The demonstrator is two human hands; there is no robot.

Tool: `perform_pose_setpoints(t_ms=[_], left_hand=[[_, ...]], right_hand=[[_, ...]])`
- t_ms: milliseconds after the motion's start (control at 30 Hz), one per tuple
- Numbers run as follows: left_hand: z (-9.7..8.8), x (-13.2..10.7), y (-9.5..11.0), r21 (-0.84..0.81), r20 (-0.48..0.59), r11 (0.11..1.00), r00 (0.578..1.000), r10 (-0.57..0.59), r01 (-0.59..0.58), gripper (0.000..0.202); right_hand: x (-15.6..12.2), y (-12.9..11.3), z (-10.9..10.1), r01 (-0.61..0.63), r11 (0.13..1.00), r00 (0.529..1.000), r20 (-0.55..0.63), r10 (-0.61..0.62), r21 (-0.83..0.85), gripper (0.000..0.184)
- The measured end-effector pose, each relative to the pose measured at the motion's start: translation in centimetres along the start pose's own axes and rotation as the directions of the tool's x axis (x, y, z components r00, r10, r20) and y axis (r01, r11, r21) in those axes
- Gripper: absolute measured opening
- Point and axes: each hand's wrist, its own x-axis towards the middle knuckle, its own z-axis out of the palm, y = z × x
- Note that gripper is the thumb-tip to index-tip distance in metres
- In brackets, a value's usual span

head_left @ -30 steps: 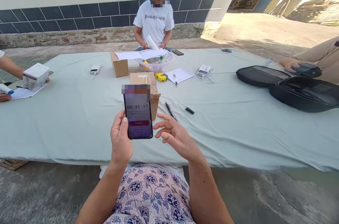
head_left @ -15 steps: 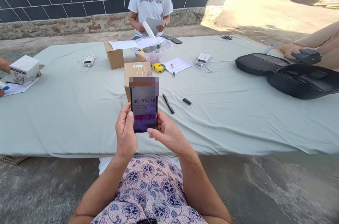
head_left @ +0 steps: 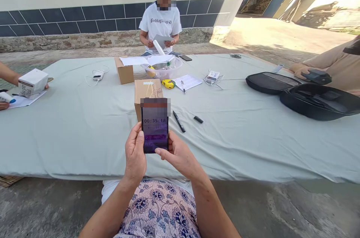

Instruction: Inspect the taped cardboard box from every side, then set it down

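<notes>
A smartphone is held upright above the table's near edge, its screen reading 00:35:18. My left hand grips its left side, thumb along the edge. On the other side, my right hand is closed round the lower right edge, with the thumb at the bottom of the screen. Directly behind the phone stands a brown cardboard box, partly hidden by it. To the right lie an uncapped black marker and its cap.
Beyond the box are a yellow tape measure, a paper with a pen, a plastic basin and another cardboard box. An open black case lies right. One person sits opposite; others' hands show at both sides.
The view has tilted up, so everything sits lower in the picture and more wall shows. Both hands keep the same hold on the phone, and its displayed time is unchanged.
</notes>
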Motion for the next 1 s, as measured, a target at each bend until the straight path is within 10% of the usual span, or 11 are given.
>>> perform_pose_setpoints(t_ms=[367,533,700,1000], left_hand=[[-3.1,2.3,1.2,-0.042,-0.204,0.996,0.977,0.066,-0.076,0.042],[-8.5,6.6,2.3,0.090,-0.415,0.970,0.877,0.244,-0.228,0.039],[-14.2,10.1,1.5,0.351,-0.582,0.936,0.784,0.216,0.002,0.042],[-16.9,11.5,-0.7,0.487,-0.504,0.870,0.837,0.214,0.071,0.021]], right_hand=[[0.3,0.5,-1.0,0.076,0.990,0.994,0.089,-0.066,-0.122,0.046],[1.1,1.3,-2.0,0.049,0.993,0.997,-0.048,-0.054,-0.105,0.039],[2.7,2.9,-2.8,-0.030,0.988,0.977,-0.213,-0.003,-0.150,0.039],[4.2,5.5,-3.0,-0.111,0.979,0.951,-0.304,0.055,-0.171,0.035]])
